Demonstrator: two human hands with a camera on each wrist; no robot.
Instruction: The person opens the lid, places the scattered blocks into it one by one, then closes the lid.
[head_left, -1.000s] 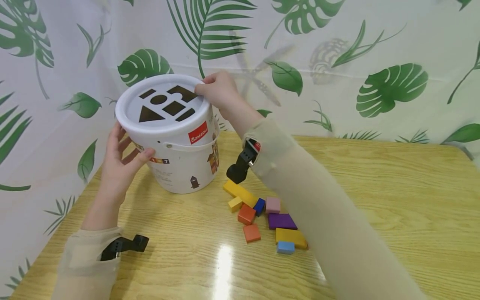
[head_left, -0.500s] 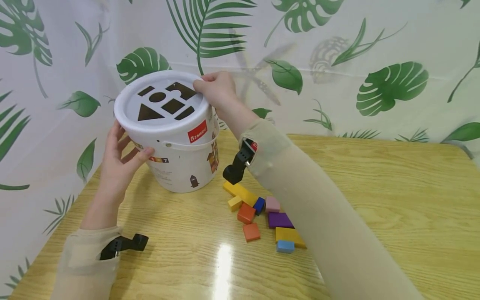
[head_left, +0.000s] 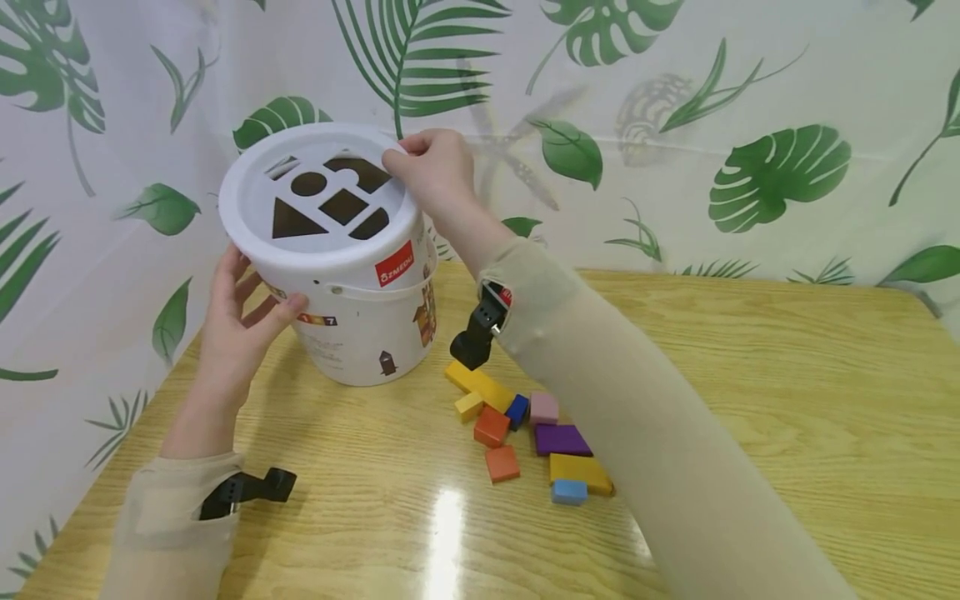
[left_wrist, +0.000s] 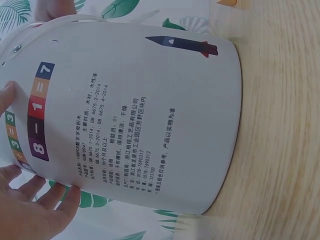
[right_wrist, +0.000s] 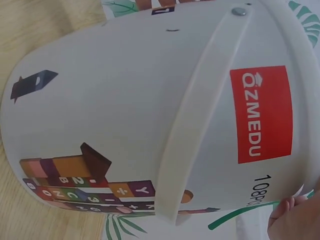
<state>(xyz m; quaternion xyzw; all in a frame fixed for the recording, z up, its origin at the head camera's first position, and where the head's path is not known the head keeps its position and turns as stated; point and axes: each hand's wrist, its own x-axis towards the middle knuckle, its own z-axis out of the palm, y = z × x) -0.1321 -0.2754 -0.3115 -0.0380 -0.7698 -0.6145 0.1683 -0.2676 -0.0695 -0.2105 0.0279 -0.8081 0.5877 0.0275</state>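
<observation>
A white bucket [head_left: 360, 342] with printed pictures and a red label stands on the table. Its white lid [head_left: 251, 200], cut with shaped holes, sits tilted on top, the far side higher than before. My left hand [head_left: 240, 342] holds the bucket's left side, thumb on the front and fingers spread around behind; those fingers also show in the left wrist view. With thumb and fingers, my right hand [head_left: 438, 171] pinches the lid's right rim. The bucket's handle [right_wrist: 185, 125] hangs down across the front in the right wrist view.
Several coloured blocks lie right of the bucket, among them a long yellow block [head_left: 480, 385], an orange block [head_left: 502, 463], a purple block [head_left: 558, 440] and a light blue block [head_left: 569, 492]. Behind the wooden table [head_left: 787, 375] hangs a leaf-patterned cloth [head_left: 660, 208].
The lid's far left side has risen and the lid now tilts, with pale surface showing through its back holes. My right hand has moved slightly up with it; the left hand stays put.
</observation>
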